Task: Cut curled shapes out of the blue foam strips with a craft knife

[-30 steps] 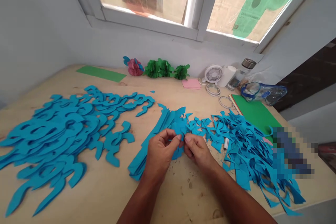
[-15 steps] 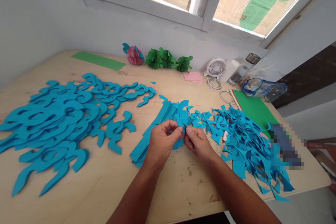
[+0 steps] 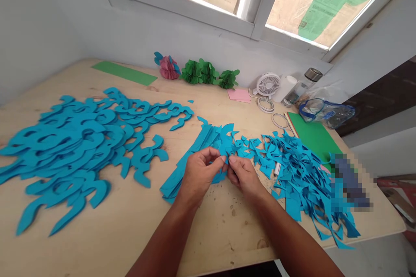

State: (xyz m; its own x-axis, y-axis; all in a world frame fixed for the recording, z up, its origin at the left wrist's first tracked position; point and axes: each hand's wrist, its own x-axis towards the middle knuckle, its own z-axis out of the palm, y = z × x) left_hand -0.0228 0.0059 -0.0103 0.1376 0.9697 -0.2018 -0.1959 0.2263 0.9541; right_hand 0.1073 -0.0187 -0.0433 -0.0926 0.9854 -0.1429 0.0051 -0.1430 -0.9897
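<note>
My left hand and my right hand meet over the middle of the wooden table, fingertips pinched together on a small blue paper piece. Under and behind the hands lies a stack of blue paper strips. To the left spreads a large pile of blue curved paper cut-outs. On the right lies a heap of blue paper scraps, with a white pen partly buried in it.
Along the back wall stand a pink paper flower, green paper flowers, a small white fan, a bottle and tape rings. Green sheets lie at right, a green strip at back left, pink notes nearby.
The view has tilted slightly, so the table sits lower in frame. Both hands stay pinched on the blue piece with only small finger movement.
</note>
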